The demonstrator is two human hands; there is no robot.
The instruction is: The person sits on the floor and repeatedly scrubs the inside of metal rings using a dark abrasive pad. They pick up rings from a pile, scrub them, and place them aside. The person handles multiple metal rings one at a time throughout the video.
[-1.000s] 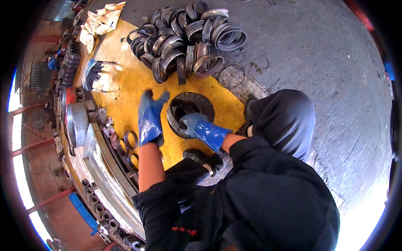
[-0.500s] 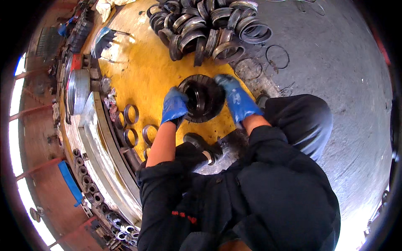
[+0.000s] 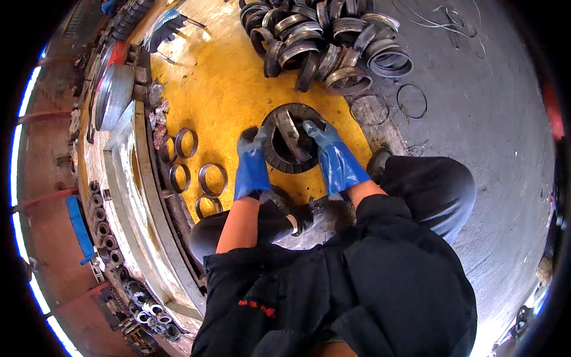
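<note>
Between my knees a round black part with a ribbed rim (image 3: 276, 159) rests on or just over the yellow floor. A dark metal ring (image 3: 289, 132) stands tilted in its open middle, showing a pale worn edge. In a blue glove, my left hand (image 3: 252, 163) closes its fingers at the left side of the rim; the fingertips are dark with grease. On the opposite side my right hand (image 3: 334, 152), gloved alike, has its fingers bent over the rim with the thumb close to the ring. The underside of the black part is hidden.
Several metal rings (image 3: 213, 179) lie on the yellow floor (image 3: 220, 107) to the left. A large heap of greasy rings (image 3: 303, 44) sits ahead. A metal frame (image 3: 148, 208) runs along the left. Thin hoops (image 3: 411, 101) and wire lie on the grey floor at right.
The ring inside the black part now stands more upright and shows its pale edge. Both hands remain at the rim, the left one reaching more straight ahead. The whole view has shifted.
</note>
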